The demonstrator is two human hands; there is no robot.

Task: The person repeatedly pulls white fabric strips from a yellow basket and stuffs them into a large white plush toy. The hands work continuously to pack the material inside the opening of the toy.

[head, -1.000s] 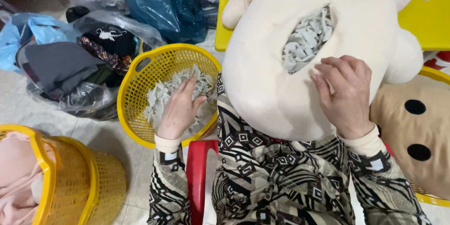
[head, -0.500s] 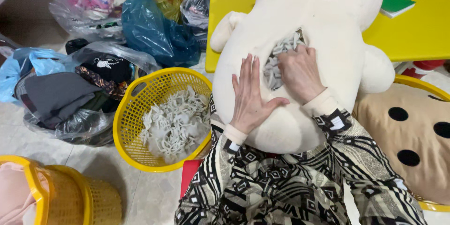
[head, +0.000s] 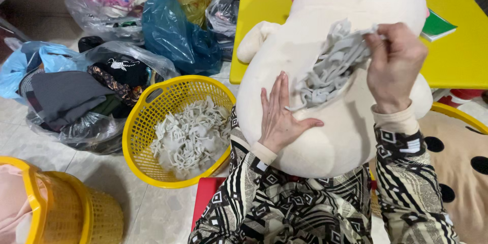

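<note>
two bare hands work grey stuffing strips at a slit in a big cream plush toy resting on the person's lap.

the left hand [head: 281, 117] lies flat on the large cream plush toy [head: 325, 137], fingers spread wide just beside the opening, holding nothing; the right hand [head: 394, 63] is raised above the slit, fingers pinched shut on a bunch of pale grey fabric stuffing strips [head: 330, 66] that trails down into the opening. left of the lap stands a round yellow plastic mesh basket [head: 147, 117], part filled with more grey strips [head: 190, 134], and a second yellow basket [head: 61, 208] sits at the lower left corner. behind them, bags crowd the pale tiled floor [head: 30, 142]: a dark blue plastic bag [head: 173, 30], clear bags of clothes [head: 76, 101], an olive one. a bright yellow table [head: 457, 46] carries a thin green book [head: 437, 25]; a tan cushion with black dots [head: 457, 162] lies at right, a red stool [head: 206, 195] shows beneath the patterned sleeves.
</note>
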